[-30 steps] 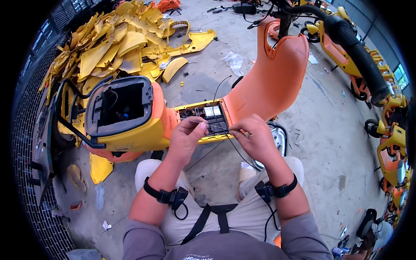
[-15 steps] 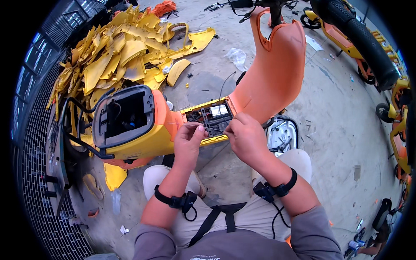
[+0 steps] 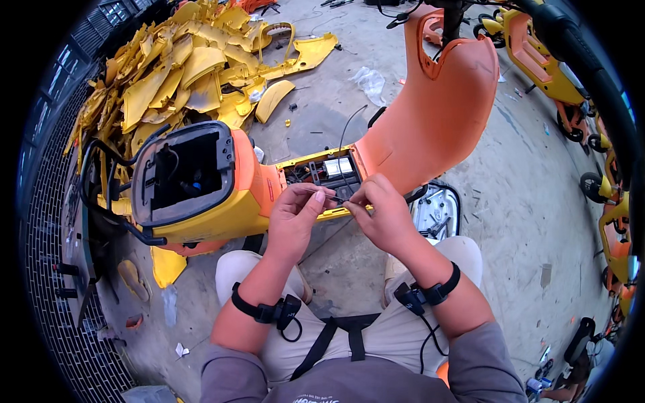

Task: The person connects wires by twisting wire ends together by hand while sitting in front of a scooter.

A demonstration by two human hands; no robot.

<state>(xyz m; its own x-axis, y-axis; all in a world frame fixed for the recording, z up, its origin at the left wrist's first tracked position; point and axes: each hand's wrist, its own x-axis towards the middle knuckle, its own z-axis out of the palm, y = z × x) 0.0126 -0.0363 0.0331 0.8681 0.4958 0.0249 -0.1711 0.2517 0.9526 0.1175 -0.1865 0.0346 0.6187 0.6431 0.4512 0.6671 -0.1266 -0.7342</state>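
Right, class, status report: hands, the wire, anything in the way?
Left hand and right hand pinch thin wire. Over open scooter compartment. Nothing blocking.

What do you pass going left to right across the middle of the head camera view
Open seat compartment → left hand → thin wire pinched between both hands → right hand → orange front panel → orange scooters parked at the right edge.

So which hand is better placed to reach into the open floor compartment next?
Probably the right hand: it sits directly below the compartment. The left hand is slightly farther left, pinching the thin wire.
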